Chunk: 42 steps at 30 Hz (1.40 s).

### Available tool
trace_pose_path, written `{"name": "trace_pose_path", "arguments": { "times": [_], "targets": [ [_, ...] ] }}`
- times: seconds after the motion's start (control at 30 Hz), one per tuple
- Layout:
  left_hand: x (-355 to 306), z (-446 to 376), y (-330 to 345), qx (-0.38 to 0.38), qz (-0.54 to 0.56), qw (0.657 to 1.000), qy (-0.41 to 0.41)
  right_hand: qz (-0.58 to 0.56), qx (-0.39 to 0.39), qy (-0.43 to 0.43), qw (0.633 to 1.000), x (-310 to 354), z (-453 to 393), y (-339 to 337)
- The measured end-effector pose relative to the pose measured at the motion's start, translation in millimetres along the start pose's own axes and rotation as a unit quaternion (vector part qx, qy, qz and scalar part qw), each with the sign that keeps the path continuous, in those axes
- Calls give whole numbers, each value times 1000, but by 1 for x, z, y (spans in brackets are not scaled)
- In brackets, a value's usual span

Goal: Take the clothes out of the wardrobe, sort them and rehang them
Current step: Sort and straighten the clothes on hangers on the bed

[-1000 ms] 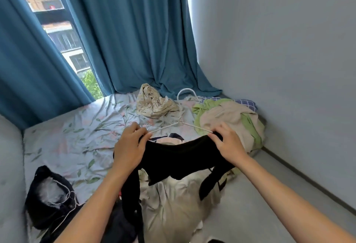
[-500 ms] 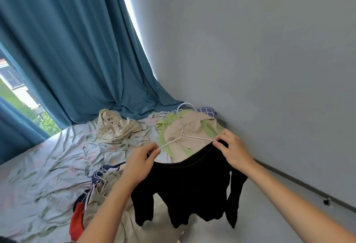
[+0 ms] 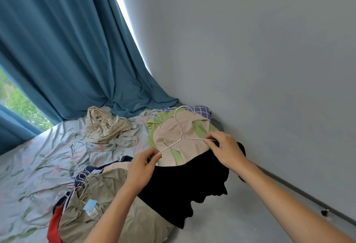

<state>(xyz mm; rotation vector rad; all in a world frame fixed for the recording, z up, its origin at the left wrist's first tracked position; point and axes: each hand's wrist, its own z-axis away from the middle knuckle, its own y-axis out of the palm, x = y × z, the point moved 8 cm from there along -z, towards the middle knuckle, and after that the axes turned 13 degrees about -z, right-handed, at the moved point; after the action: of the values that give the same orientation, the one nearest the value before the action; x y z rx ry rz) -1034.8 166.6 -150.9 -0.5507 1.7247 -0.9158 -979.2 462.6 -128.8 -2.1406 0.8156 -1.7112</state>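
Two hands up, both pinching. Your left hand [image 3: 141,169] nips thumb and fingertips on the left tip of the white wire hanger [image 3: 182,137], together with the shoulder edge of the black top [image 3: 185,185]. Your right hand [image 3: 225,150] does the same at the right tip, fingers curled, thumb and forefinger closed on wire and fabric. Likely reason: you're seating the shoulders on the hanger ends, so each hand pins cloth to wire to stop it sliding off.

Black top hangs between your hands, held above the bed [image 3: 38,165], body and sleeves drooping free. Hanger hook points up and away from you; it catches on nothing.

Under and behind it, a beige and green garment [image 3: 171,137] lies flat near the wall [image 3: 250,69], a checked piece just beyond it. Khaki garment [image 3: 107,212] sits in a heap near you with more wire hangers at its collar, red and navy cloth poking out beneath. Crumpled cream cloth [image 3: 102,125] lies further off, by the blue curtain [image 3: 67,50].

Judgement: sorting stage, top nearly hung, wardrobe not in view. Next you'd need one hand on the hook.
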Motion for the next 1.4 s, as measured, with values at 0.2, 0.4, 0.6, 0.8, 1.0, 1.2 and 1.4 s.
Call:
{"name": "trace_pose_path", "arguments": {
  "times": [0.2, 0.4, 0.6, 0.8, 1.0, 1.2, 1.4],
  "targets": [
    [26, -36, 11, -18, -9, 999, -48, -73, 18, -11, 997, 3, -66, 41],
    [48, -101, 46, -21, 43, 995, -88, -118, -12, 0, 993, -2, -149, 77],
    [59, -173, 71, -23, 102, 989, -104, -21, -104, -30, 994, -6, -218, 84],
    [54, -222, 83, 2, 136, 987, -86, -9, -123, -6, 992, -17, -279, 94],
    [47, -260, 87, 22, 132, 989, -55, -55, -124, 4, 991, -46, -318, 85],
    [52, -309, 84, -50, 46, 996, -50, -161, -57, 40, 984, -92, -367, 76],
    [49, -353, 82, -111, -63, 987, -96, -323, 67, 116, 937, -127, -413, 78]
  ]
}}
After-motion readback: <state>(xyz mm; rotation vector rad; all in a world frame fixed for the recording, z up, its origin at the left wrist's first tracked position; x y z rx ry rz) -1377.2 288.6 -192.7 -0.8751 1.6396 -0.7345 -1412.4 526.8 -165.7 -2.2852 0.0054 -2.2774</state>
